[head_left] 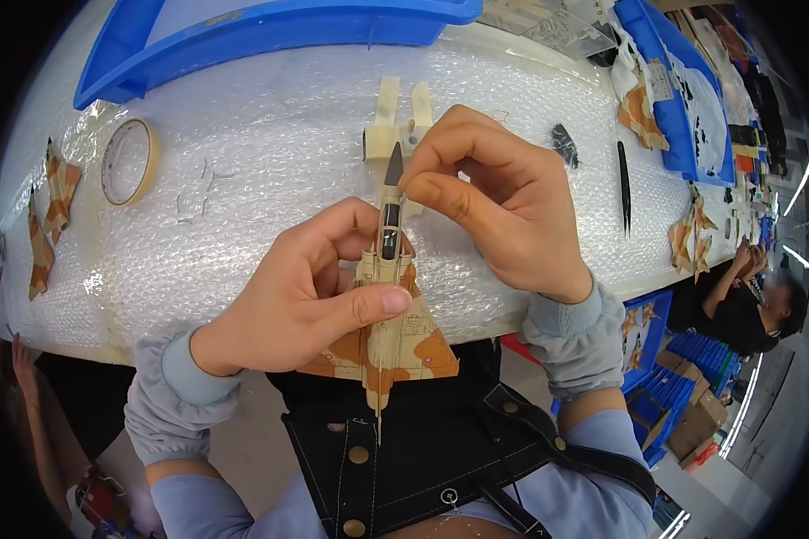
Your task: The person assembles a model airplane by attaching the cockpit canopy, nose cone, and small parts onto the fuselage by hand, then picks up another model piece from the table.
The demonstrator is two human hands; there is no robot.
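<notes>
A model fighter jet (386, 341) in tan and orange-brown camouflage is held upside-right over the table's near edge, its dark grey nose pointing away from me. My left hand (310, 287) grips it around the fuselage, thumb on top behind the dark cockpit canopy. Beside the nose, my right hand (503, 198) has thumb and index finger pinched together at the side of the jet. Whatever lies between those fingertips is too small or hidden to make out. Just beyond the nose stands a cream-coloured stand-like piece (385, 135), partly covered by the right hand.
Bubble wrap covers the table (270, 180). Left are a tape roll (128, 162), small wire-like bits and camouflage parts (58, 193). Black tweezers (624, 189) and a dark flat piece (564, 144) lie right. Blue trays (288, 25) stand behind. A co-worker (755, 301) sits at right.
</notes>
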